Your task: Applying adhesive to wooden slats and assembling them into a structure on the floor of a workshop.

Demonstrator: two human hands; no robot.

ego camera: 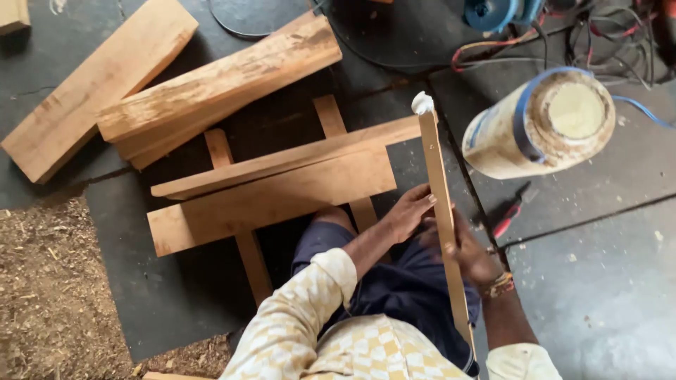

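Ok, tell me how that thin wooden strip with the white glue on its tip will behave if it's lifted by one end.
The thin wooden strip looks long and slender, so it would probably flex and feel light. Both the left hand and the right hand grip it, which hints it wobbles otherwise. The white blob at its tip looks wet and might smear.

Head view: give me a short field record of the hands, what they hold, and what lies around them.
left hand: fingers on the left edge of the wooden strip
right hand: gripping the strip from the right, blurred
strip: long, thin, held near upright over the lap, white blob on its far end
in front: wide board across two slats, narrower plank on top
right: stained jar with blue tape, lying on its side
floor: red-handled tool, sawdust at left
far left: thick planks
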